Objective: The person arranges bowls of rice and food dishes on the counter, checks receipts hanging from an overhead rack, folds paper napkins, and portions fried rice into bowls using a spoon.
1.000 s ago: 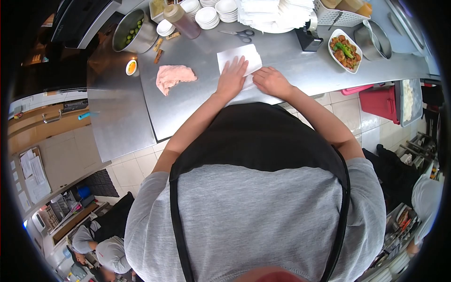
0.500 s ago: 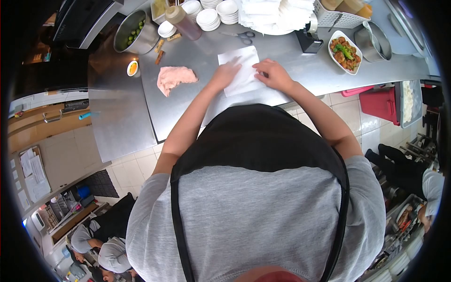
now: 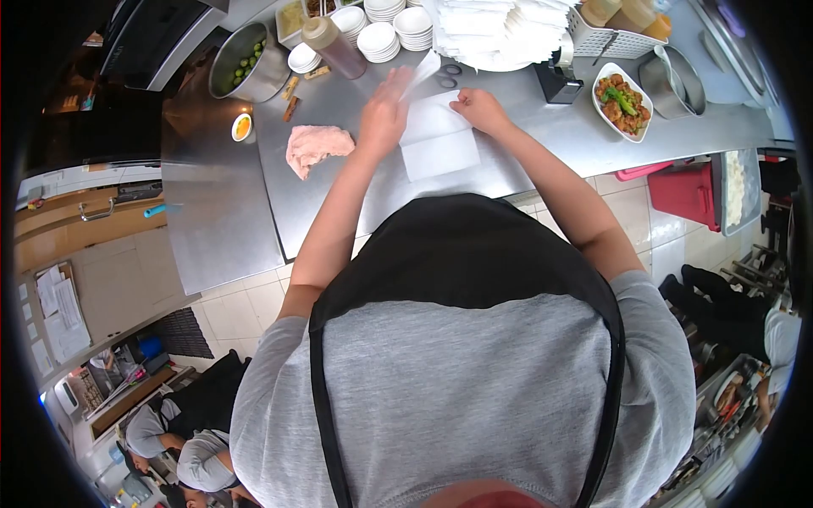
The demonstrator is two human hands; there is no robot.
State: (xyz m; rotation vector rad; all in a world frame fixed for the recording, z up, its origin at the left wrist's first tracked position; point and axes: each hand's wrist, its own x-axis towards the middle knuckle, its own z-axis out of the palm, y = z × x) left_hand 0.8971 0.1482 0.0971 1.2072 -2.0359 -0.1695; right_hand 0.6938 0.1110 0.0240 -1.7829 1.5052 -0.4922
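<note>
Head view of a person at a stainless-steel counter [image 3: 339,203]. A white creased paper sheet [image 3: 440,155] lies flat on the near part of the counter, directly in front of the person's black apron [image 3: 466,250]; a thin white flap [image 3: 423,74] stands raised at its far left, and whether it is joined to the sheet cannot be told. The left hand [image 3: 385,116], slightly blurred, is at this flap with its fingers extended along it; whether they pinch it cannot be told. The right hand [image 3: 479,110] rests at the sheet's far right corner, fingers bent and fingertips at the edge; a pinch cannot be confirmed. Left of the left hand, and apart from it, lies a crumpled pink cloth [image 3: 318,148]. Just beyond the sheet are dark-handled scissors [image 3: 447,82], partly hidden by the flap. Farther back stand a translucent squeeze bottle with brownish contents [image 3: 337,49] and a tall pile of white napkins [image 3: 501,30]. To the right, a black dispenser [image 3: 559,83] stands near a white bowl of browned food with green garnish [image 3: 622,102].
</note>
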